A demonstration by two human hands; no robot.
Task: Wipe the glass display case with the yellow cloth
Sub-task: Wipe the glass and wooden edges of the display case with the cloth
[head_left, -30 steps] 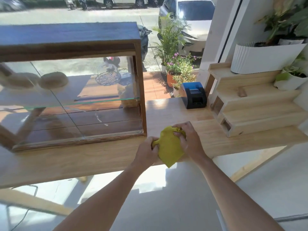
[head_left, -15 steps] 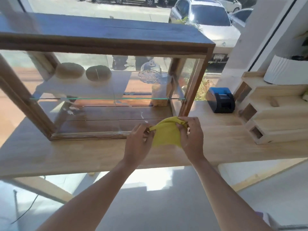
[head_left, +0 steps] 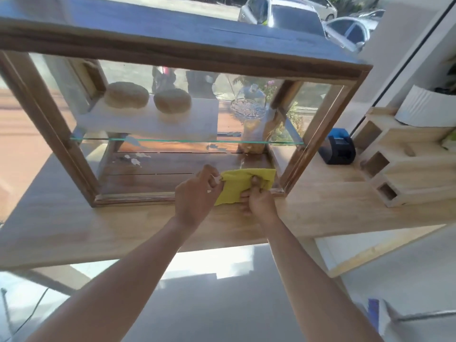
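Fingertips of the left hand (head_left: 195, 193) are seen pinching the left edge of the yellow cloth (head_left: 243, 185), while the right hand (head_left: 259, 201) is curled around its lower right part, the thumb laid across the front of the fabric. Between the two grips the cloth is held stretched and partly folded. Just beyond the fingers, the cloth lies against or just before the lower right corner of the front pane of the glass display case (head_left: 172, 112); whether contact with the glass is made cannot be told. Above and beyond the fingers, two round loaves (head_left: 148, 98) and a glass dome (head_left: 249, 102) are shown on the inner shelf. Beneath the hands the wooden counter (head_left: 74, 230) is seen, and well to the right of the fingers a small black and blue printer (head_left: 338, 149). Wiping appears barely begun. If the cloth is left bunched, streaks are likely to be left on the pane; if hard pressure is applied low on the glass, the case could be shifted on the counter or the pane strained in its frame.
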